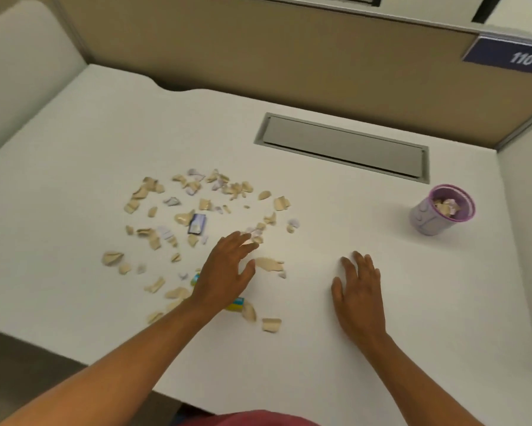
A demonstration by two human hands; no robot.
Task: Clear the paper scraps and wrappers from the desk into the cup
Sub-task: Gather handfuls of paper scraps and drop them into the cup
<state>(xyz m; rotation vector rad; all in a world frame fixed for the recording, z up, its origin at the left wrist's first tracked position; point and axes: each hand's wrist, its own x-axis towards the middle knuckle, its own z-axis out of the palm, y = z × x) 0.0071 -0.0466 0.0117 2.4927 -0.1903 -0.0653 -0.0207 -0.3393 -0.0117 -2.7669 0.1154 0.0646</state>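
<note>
Head cam: L hand (pixel 227 269), fingers spread and holding nothing, sits over paper scraps (pixel 197 216); R hand (pixel 358 287) flat, empty, nearer cup (pixel 442 209) far-right on desk (pixel 105 133).

A white desk (pixel 320 229) fills the frame, a grey cable hatch (pixel 344 147) at upper centre. Tan partition panels (pixel 258 50) stand behind; a blue "110" label (pixel 510 55) sits upper right.

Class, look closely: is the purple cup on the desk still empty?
No: the purple cup at the right of the desk already holds several tan paper scraps inside it.
</note>
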